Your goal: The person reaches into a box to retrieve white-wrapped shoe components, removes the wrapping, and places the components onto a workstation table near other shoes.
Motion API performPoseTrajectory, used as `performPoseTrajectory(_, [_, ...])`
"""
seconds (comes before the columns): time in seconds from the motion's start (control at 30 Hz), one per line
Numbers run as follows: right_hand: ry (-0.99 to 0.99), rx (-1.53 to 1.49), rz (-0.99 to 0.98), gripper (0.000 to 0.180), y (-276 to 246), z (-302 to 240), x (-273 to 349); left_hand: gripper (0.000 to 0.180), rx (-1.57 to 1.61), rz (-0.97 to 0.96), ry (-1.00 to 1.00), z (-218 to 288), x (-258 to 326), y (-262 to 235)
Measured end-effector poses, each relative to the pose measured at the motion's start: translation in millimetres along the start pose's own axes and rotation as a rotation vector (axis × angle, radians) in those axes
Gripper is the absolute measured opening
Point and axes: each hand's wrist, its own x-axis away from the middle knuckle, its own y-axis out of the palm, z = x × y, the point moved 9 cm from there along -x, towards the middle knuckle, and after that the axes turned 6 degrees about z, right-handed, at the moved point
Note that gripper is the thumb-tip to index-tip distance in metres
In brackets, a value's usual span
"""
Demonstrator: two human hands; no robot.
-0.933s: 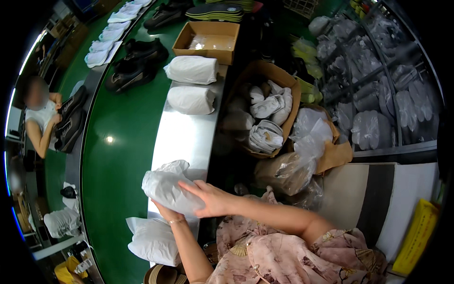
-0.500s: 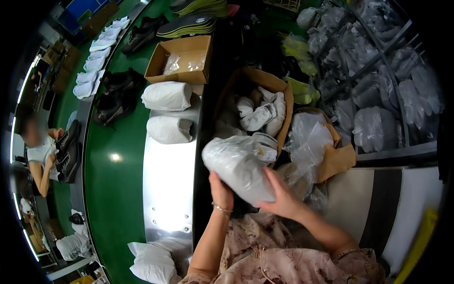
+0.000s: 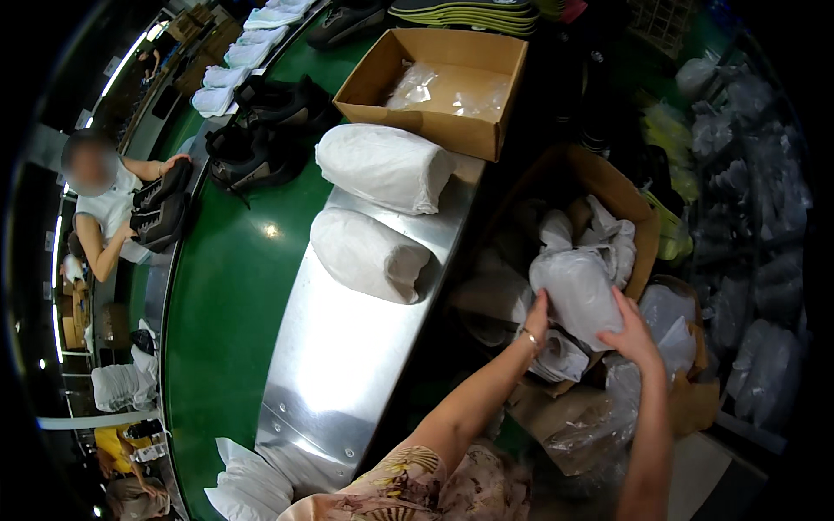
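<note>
A white wrapped bundle [image 3: 572,291], rounded and covered in thin film, is held between my two hands over a large cardboard box [image 3: 645,195]. My left hand [image 3: 537,323] grips its near left side. On its right side, the fingers of my right hand [image 3: 632,334] press in. Crumpled white paper and other white pieces [image 3: 608,227] lie in the box around the bundle; what lies beneath it is hidden. Two more white paper-wrapped bundles, one farther [image 3: 382,167] and one nearer [image 3: 369,253], rest on the metal plate [image 3: 339,347] to the left.
An open carton [image 3: 499,130] with small clear packets stands beyond the bundles. Black shoes [image 3: 252,156] sit on the green conveyor [image 3: 213,347]. Across it, a person holds dark shoes [image 3: 161,208]. Crumpled plastic and brown paper [image 3: 565,425] lie near my right arm; bagged items [image 3: 756,365] fill a rack rightward.
My hands have carried the bundle forward and right, from near my body to over the large box. The view has swung, and the person across has shifted the dark shoes.
</note>
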Motion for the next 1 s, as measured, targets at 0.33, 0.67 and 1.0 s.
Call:
performPoseTrajectory(0.33, [0.206, 0.273, 0.222, 0.072, 11, 134, -4, 0.044, -0.695, 0.240, 0.569, 28, 103, -44])
performPoseTrajectory(0.67, [-0.029, 0.072, 0.278, 0.047, 18, 40, 106, 0.040, -1.337, 0.500, -0.376, -157, 262, -368])
performPoseTrajectory(1.0, [-0.044, 0.069, 0.133, 0.049, 0, 5, 153, 0.038, -1.261, 0.579, -0.453, -238, 303, -399])
